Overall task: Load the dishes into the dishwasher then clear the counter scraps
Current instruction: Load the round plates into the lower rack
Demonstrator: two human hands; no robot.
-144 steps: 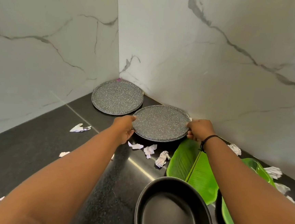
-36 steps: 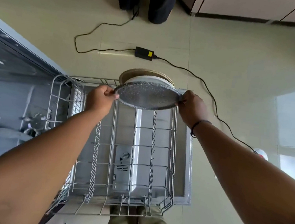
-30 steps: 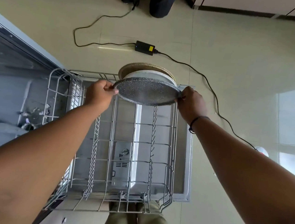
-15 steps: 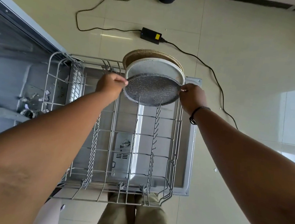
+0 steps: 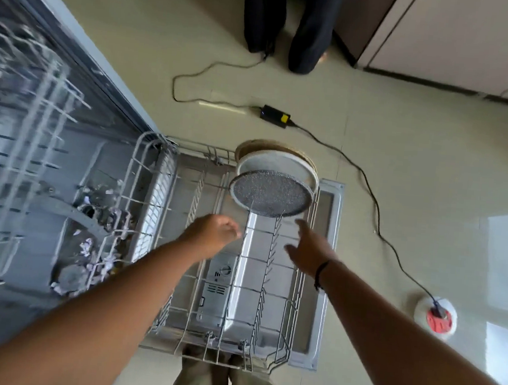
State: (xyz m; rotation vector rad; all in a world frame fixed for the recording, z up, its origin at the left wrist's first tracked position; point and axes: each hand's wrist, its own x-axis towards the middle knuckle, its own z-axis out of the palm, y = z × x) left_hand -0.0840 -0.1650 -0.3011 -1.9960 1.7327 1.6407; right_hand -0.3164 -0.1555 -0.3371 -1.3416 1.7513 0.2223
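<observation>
A grey speckled plate (image 5: 269, 193) stands on edge between the tines at the far end of the pulled-out lower rack (image 5: 300, 276). Behind it lean a white plate (image 5: 277, 162) and a tan plate (image 5: 250, 146). My left hand (image 5: 212, 234) hovers over the rack, a little in front of the speckled plate, fingers loosely curled and holding nothing. My right hand (image 5: 309, 246) is beside it, fingers spread, apart from the plate.
The open dishwasher tub (image 5: 48, 180) with its upper rack (image 5: 19, 86) lies at the left, with debris at its bottom. A black cable and power adapter (image 5: 274, 116) cross the floor beyond. A person's dark-trousered legs (image 5: 287, 23) stand at the far end. A white-and-red socket (image 5: 437, 317) sits right.
Both hands let go of the speckled plate, which now stands in the rack, and have drawn back toward me. The view has tilted up a little.
</observation>
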